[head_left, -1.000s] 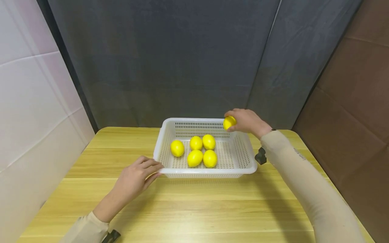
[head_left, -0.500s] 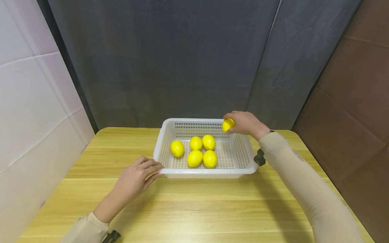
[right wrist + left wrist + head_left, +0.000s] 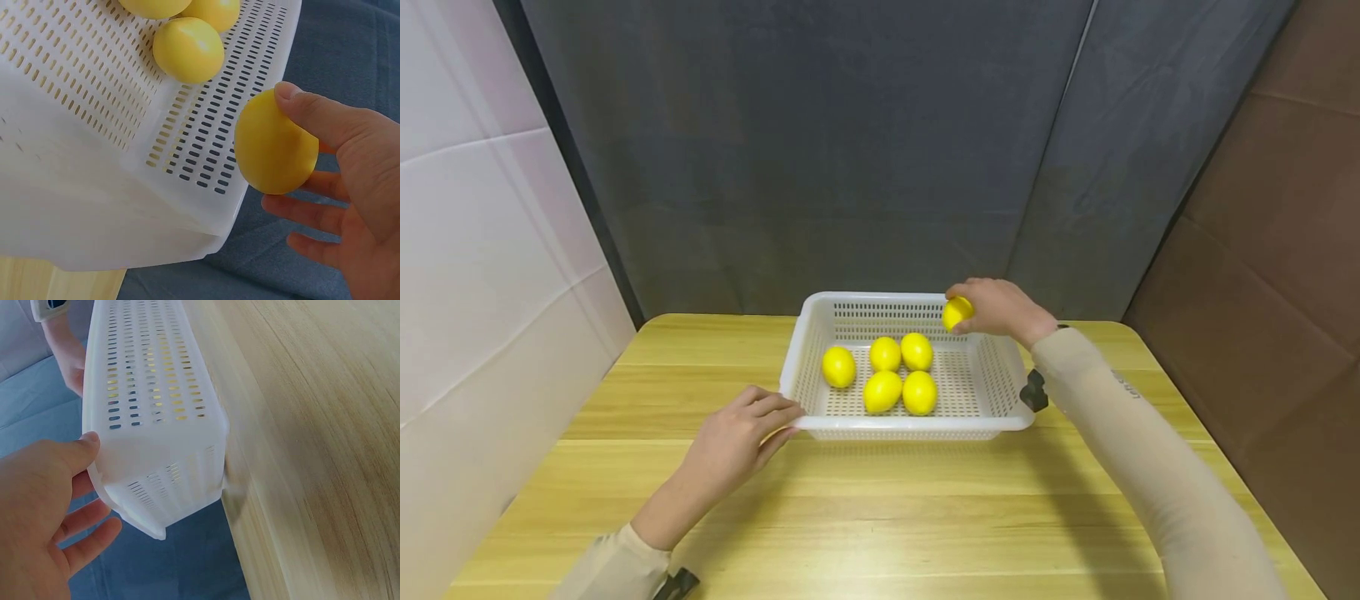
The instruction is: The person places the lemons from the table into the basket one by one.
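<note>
A white perforated plastic basket [image 3: 910, 423] stands on the wooden table. My left hand [image 3: 737, 433] grips its near left corner, with the thumb [image 3: 84, 447] on the outer face of the rim and the fingers beyond it in the left wrist view. Above the back right part of the basket, my right hand [image 3: 1003, 310] holds a yellow lemon [image 3: 957, 314] between thumb and fingers. The right wrist view shows that lemon [image 3: 275, 147] close by the rim. Several more lemons lie on the basket floor, among them one [image 3: 838, 367] apart at the left and one [image 3: 919, 392] at the front.
The light wooden table [image 3: 865, 517] extends in front of the basket and to both sides. A dark grey curtain [image 3: 820, 150] hangs behind it. A white panel [image 3: 497, 233] stands at the left and a brown one [image 3: 1270, 250] at the right.
My right hand, with the lemon, has moved slightly left and down over the basket. The left hand, the basket and the lemons inside it have stayed in place.
</note>
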The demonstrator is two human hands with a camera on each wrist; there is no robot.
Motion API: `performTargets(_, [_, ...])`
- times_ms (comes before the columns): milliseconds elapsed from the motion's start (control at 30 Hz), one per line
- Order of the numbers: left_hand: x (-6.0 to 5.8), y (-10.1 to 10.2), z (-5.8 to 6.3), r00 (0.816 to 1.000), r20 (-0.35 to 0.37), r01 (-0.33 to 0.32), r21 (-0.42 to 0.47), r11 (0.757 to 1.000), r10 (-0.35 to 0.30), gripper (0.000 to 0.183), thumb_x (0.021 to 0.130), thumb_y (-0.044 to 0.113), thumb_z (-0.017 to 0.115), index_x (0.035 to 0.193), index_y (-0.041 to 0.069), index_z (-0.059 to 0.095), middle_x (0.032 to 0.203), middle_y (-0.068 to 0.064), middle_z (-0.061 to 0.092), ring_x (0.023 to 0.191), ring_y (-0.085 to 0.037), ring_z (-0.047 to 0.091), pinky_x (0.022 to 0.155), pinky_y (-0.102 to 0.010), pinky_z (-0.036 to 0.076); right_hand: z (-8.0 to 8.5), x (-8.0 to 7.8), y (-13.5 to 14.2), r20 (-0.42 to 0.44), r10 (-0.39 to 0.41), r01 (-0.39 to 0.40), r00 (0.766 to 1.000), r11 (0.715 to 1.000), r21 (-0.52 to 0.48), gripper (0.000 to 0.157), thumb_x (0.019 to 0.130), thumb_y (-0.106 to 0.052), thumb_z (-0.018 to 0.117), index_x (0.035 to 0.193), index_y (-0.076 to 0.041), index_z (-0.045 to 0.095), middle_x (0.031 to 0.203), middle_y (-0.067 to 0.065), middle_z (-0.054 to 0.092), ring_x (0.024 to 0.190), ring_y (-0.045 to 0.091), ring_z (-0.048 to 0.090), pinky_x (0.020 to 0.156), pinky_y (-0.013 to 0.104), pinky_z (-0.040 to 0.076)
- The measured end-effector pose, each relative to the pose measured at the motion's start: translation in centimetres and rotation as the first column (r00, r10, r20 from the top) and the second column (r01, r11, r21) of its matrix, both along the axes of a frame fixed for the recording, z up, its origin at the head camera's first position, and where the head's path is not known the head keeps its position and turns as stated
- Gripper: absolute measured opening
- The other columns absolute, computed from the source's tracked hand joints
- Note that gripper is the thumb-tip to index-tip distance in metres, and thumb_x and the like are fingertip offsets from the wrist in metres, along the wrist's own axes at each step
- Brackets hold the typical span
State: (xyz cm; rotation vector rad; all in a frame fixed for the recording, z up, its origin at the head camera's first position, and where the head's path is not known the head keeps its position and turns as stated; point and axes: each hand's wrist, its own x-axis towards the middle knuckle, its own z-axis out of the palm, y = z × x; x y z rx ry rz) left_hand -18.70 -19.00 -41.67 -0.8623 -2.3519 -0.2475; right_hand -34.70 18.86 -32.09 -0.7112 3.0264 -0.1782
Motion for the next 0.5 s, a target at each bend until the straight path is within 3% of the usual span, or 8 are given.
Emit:
performTargets(100, [0.08,-0.03,0.01,1.0,0.004,0.005,0.007,1.0,-0.005,0.037,0.098,0.044,0.053,0.106,0.017,0.077,0.105,0.003,0.075,0.093,-0.016,0.064,0.065,-0.031,0.06,0.03,-0.02,0.04,-0.005,0.004,-0.004,1.0,1.0,0.023,0.055,0.087,-0.035,0.075,0.137,-0.017,0.058,0.141,0.008,0.059,0.128,0.032,0.055,0.108,0.052,0.046])
performTargets(167, [0.13,-0.01,0.07,1.0,0.003,0.005,0.008,1.0,-0.005,0.037,0.098,0.044,0.054,0.106,0.016,0.077,0.105,0.003,0.075,0.093,-0.017,0.064,0.065,-0.032,0.06,0.09,-0.06,0.1,-0.01,0.004,-0.003,1.0,0.999,0.035,0.055,0.089,-0.034,0.073,0.138,-0.016,0.057,0.143,0.009,0.058,0.132,0.033,0.053,0.11,0.053,0.044])
performTargets(333, [0.2,0.03,0.22,1.0,-0.002,-0.002,0.002,1.0,0.002,0.057,0.098,0.052,0.033,0.106,0.016,0.077,0.105,0.003,0.075,0.093,-0.017,0.064,0.065,-0.031,0.06,0.13,-0.12,0.17,-0.004,-0.003,0.003,1.0,0.999,0.033,0.054,0.09,-0.034,0.072,0.138,-0.016,0.057,0.144,0.01,0.056,0.135,0.033,0.05,0.112,0.054,0.042])
performTargets(500, [0.18,-0.03,0.19,1.0,-0.002,-0.007,-0.001,1.0,0.007,0.061,0.097,0.053,0.03,0.106,0.016,0.077,0.105,0.003,0.075,0.093,-0.017,0.064,0.065,-0.031,0.06,0.01,-0.08,0.09,0.004,-0.006,0.006,1.0,0.999,0.036,0.053,0.089,-0.034,0.072,0.138,-0.017,0.057,0.144,0.01,0.057,0.135,0.034,0.051,0.112,0.055,0.042])
